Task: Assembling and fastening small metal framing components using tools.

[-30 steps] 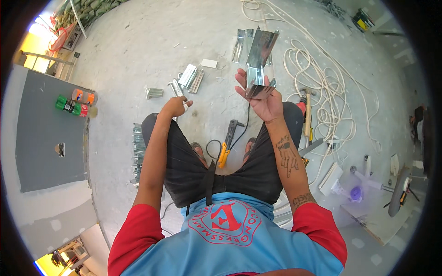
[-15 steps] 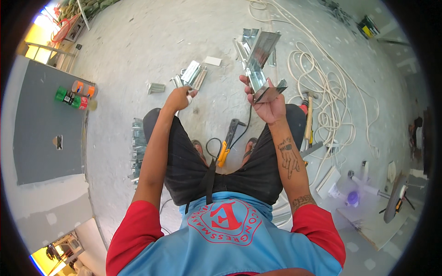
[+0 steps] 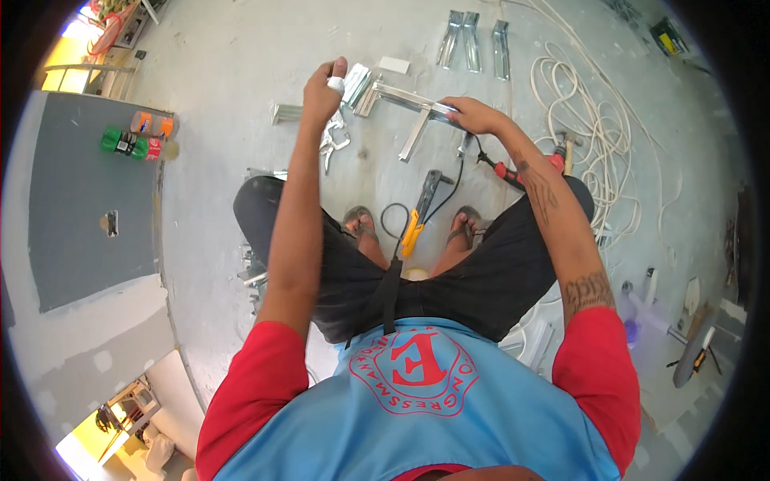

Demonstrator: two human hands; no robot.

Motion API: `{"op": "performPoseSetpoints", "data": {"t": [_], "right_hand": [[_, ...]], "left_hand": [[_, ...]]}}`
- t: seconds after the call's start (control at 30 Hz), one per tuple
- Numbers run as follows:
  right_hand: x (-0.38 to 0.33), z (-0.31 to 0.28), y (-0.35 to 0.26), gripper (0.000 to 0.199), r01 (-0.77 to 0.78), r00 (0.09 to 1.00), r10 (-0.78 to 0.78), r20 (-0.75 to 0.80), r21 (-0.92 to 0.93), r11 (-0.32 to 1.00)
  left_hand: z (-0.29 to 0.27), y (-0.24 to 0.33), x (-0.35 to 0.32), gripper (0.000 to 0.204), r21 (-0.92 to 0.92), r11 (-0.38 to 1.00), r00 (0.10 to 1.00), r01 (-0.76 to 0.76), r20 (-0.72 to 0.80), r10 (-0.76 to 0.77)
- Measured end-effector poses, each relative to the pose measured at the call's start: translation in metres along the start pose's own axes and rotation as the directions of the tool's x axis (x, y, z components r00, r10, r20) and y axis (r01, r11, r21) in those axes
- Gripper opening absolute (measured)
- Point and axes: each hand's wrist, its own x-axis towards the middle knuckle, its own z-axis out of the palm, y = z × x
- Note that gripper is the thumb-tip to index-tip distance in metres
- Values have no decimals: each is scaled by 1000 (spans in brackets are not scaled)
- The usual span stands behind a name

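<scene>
My right hand [image 3: 475, 115] grips one end of a folded metal bracket [image 3: 391, 95], made of bent silver channel with a leg pointing back toward me. It is low over the floor or on it; I cannot tell which. My left hand [image 3: 322, 94] is raised with its fingers curled and white tape around a digit. What those fingers hold, if anything, is hidden. Just below it, silver locking pliers [image 3: 334, 138] show beside my wrist. Cut metal channel pieces [image 3: 356, 84] lie to the right of that hand, close to the bracket's left end.
A yellow-handled hand riveter [image 3: 419, 216] lies between my feet. To the right are a red power tool [image 3: 508, 174], a hammer [image 3: 569, 152] and a coiled white cable [image 3: 597, 104]. Several metal pieces [image 3: 471, 42] lie ahead. Bottles [image 3: 128, 143] stand near the left wall.
My right hand has lowered the bracket from in front of me toward the floor and turned it. My left hand has moved farther forward, and the locking pliers now show. The view has shifted.
</scene>
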Motion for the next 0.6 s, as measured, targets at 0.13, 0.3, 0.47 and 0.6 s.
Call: {"op": "performPoseSetpoints", "data": {"t": [0.13, 0.3, 0.47, 0.6], "right_hand": [[47, 42, 12, 36, -7, 994, 13, 108, -50, 999], [70, 115, 45, 39, -90, 990, 100, 101, -102, 991], [77, 160, 67, 32, -139, 982, 140, -124, 18, 990], [76, 176, 76, 32, -219, 941, 219, -258, 28, 975]], "left_hand": [[40, -134, -32, 56, -196, 783, 761, 591, -188, -621], [103, -188, -135, 54, 278, 671, 725, 687, -199, -660], [128, -182, -167, 51, 255, 626, 671, 737, -163, -723], [152, -181, -159, 41, 169, 820, 830, 547, -241, -503]]}}
